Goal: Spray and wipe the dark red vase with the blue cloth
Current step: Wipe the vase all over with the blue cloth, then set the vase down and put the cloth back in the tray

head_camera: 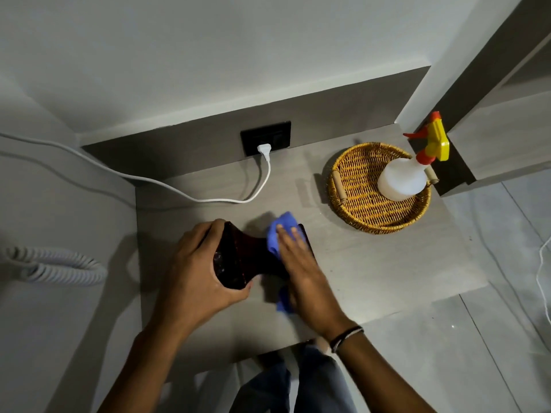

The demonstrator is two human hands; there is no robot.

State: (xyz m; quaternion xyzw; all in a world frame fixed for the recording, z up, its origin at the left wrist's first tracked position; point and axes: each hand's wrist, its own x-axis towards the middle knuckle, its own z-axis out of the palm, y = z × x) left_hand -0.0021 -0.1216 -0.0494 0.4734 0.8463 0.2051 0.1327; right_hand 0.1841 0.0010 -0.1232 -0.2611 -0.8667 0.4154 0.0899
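Note:
The dark red vase [242, 257] lies on its side just above the grey table [372, 263], near its front middle. My left hand [196, 272] grips the vase's left end. My right hand [301, 263] presses the blue cloth [278, 234] flat against the vase's right half, and the cloth wraps around it, with a corner showing below the palm. The spray bottle [402, 177], white with a yellow and red trigger head, stands in the wicker basket [357, 210] at the back right, away from both hands.
A white plug [264, 150] sits in a black wall socket [265, 137] at the back, and its cable [179, 192] runs left across the table. A coiled white cord [53, 263] lies at the far left. The table's right edge drops to a tiled floor [492, 338].

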